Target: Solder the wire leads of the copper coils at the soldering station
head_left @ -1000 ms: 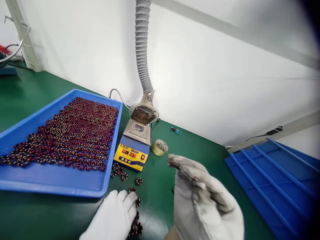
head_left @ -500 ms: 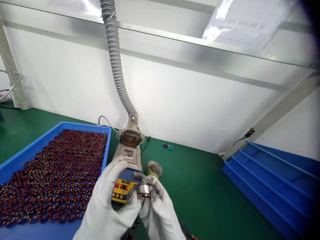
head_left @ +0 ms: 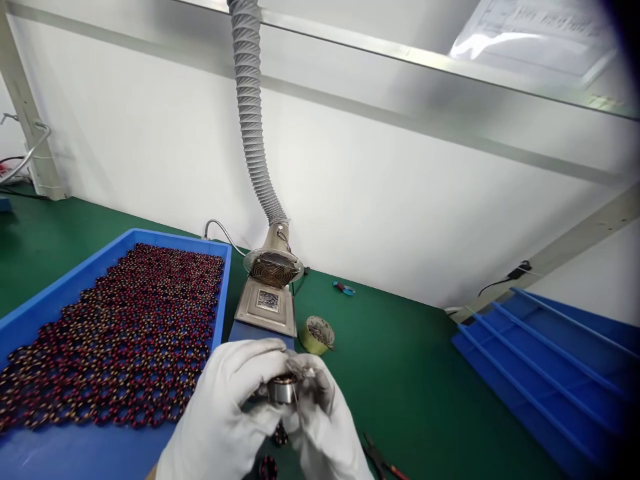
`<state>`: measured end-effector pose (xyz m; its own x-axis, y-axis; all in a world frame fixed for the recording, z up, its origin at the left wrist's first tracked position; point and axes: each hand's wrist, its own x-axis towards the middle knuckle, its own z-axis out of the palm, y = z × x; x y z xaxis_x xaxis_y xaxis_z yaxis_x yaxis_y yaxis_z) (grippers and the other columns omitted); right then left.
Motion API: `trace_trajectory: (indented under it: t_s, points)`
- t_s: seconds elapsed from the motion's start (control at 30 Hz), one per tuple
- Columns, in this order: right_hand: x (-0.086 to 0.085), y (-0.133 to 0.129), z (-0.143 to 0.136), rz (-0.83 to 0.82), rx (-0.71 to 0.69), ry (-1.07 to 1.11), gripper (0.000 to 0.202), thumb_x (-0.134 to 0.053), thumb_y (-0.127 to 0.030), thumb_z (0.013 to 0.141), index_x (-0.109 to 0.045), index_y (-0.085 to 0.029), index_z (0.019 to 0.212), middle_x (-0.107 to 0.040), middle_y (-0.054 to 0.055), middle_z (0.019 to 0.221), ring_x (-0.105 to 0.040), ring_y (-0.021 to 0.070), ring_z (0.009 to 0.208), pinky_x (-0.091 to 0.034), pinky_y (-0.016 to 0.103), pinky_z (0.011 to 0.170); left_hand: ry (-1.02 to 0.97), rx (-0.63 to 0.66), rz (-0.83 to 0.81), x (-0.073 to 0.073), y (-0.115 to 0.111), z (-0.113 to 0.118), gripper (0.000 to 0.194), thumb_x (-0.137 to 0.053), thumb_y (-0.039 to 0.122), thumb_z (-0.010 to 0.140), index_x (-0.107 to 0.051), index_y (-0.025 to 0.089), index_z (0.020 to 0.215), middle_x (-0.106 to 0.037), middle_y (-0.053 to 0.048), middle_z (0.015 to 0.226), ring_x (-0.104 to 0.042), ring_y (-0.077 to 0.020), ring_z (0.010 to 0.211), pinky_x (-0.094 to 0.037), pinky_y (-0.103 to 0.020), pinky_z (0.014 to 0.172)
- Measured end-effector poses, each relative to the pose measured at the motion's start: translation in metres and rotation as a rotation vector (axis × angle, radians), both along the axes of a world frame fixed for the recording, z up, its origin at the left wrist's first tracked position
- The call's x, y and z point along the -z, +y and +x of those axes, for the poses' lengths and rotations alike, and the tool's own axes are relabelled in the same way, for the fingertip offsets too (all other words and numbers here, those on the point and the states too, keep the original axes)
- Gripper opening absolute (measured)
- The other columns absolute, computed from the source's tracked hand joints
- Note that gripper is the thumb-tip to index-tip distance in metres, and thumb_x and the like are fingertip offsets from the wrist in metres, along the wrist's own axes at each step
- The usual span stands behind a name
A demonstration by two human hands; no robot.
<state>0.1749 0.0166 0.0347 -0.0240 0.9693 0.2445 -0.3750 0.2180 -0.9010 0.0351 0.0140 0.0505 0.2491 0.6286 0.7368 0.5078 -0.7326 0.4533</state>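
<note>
My left hand (head_left: 225, 407), in a white glove, has its fingers closed round a small silver metal ring with copper windings (head_left: 283, 389). Against the ring's right side are the grey-stained fingertips of my right hand (head_left: 323, 413), also gloved and partly blurred. A thin wire hangs by the ring. Below the hands lie dark red-and-black wound rings (head_left: 268, 467). Beyond them stands a metal solder pot (head_left: 267, 303) under a round fume hood (head_left: 274, 267), with its yellow display hidden behind my left hand.
A blue tray (head_left: 226, 283) full of wound rings lies at the left. Right of the pot is a round tin (head_left: 316, 335). Pliers (head_left: 380, 460) lie at the bottom, a small blue tool (head_left: 344, 289) near the wall, and blue trays (head_left: 540, 360) lean at the right.
The silver ring has been turned over, its windings now facing up. My left hand has closed in around it and covers the display. The view has shifted slightly.
</note>
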Motion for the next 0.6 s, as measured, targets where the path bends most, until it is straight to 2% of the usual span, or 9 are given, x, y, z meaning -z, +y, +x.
trace_trajectory:
  t_s: [0.13,0.23,0.3,0.4,0.5,0.6]
  points:
    - [-0.017,-0.004,0.002,0.128,0.015,-0.146,0.027,-0.082,-0.025,0.054,-0.07,-0.03,0.077,-0.065,0.001,0.08,-0.061,0.0172,0.07,-0.05,0.026,0.062,0.078,0.003,0.066,-0.008,-0.004,-0.005,0.028,-0.05,0.018,0.084,-0.05,0.02,0.112,-0.061,-0.007,0.109,-0.055,-0.0175,0.102,-0.05,-0.032,0.084]
    - [-0.022,-0.005,0.0,0.177,0.03,-0.134,0.014,-0.079,-0.031,0.058,-0.071,-0.028,0.07,-0.063,0.002,0.074,-0.06,0.0179,0.068,-0.049,0.028,0.06,0.113,-0.004,0.132,-0.014,-0.006,-0.006,0.027,-0.049,0.013,0.082,-0.052,0.019,0.108,-0.063,-0.006,0.105,-0.056,-0.0168,0.099,-0.05,-0.032,0.082]
    - [-0.023,-0.007,-0.001,0.134,0.04,-0.071,0.012,-0.077,-0.036,0.062,-0.069,-0.027,0.061,-0.06,0.002,0.072,-0.059,0.0183,0.069,-0.049,0.029,0.061,0.14,-0.017,0.171,-0.015,-0.007,-0.006,0.028,-0.047,0.009,0.08,-0.053,0.018,0.106,-0.064,-0.006,0.104,-0.056,-0.0168,0.096,-0.049,-0.033,0.08]
    - [-0.026,-0.01,0.0,0.006,0.056,0.089,0.019,-0.073,-0.041,0.064,-0.066,-0.026,0.056,-0.06,0.002,0.073,-0.059,0.0181,0.072,-0.049,0.03,0.067,0.188,-0.039,0.174,-0.015,-0.007,-0.004,0.033,-0.046,0.005,0.077,-0.055,0.017,0.106,-0.064,-0.005,0.106,-0.056,-0.0182,0.095,-0.048,-0.035,0.078]
    - [-0.026,-0.01,0.004,-0.04,0.111,0.186,0.017,-0.071,-0.044,0.066,-0.068,-0.027,0.067,-0.064,0.002,0.081,-0.061,0.0187,0.08,-0.049,0.031,0.076,0.197,-0.076,0.163,-0.018,-0.007,-0.004,0.031,-0.047,0.007,0.076,-0.056,0.017,0.104,-0.064,-0.005,0.103,-0.055,-0.0189,0.094,-0.047,-0.036,0.077]
    - [-0.015,-0.003,0.004,-0.051,0.132,0.097,0.027,-0.079,-0.037,0.058,-0.068,-0.024,0.08,-0.068,0.005,0.089,-0.062,0.0209,0.083,-0.049,0.033,0.08,0.19,-0.157,0.204,-0.022,-0.008,-0.004,0.026,-0.047,0.009,0.078,-0.058,0.016,0.1,-0.066,-0.005,0.1,-0.056,-0.0192,0.091,-0.046,-0.037,0.077]
